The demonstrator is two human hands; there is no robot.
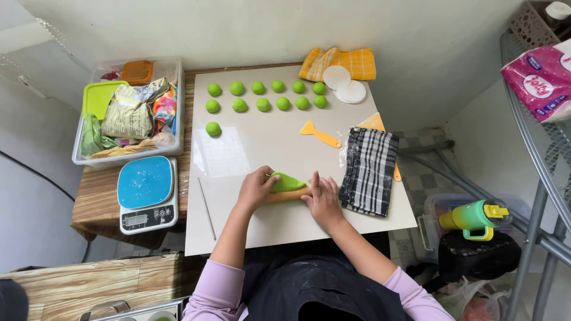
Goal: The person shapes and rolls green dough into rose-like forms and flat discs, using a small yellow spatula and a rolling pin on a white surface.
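Observation:
My left hand (257, 187) and my right hand (322, 198) both press down on a wooden rolling pin (289, 195) lying across the white board (238, 154). A flattened green dough piece (286, 182) lies just beyond the pin, between my hands. Farther back on the board sit several green dough balls (262, 96) in two rows, with one more alone (213, 128) below them at the left.
A black-and-white checked cloth (369, 171) lies right of my hands, with an orange scraper (320, 135) above it. A thin metal skewer (206, 208) and a blue-topped kitchen scale (146, 194) are at the left. A clear bin (126, 110) of packets stands back left; white round discs (344, 85) and a yellow cloth (339, 62) at the back.

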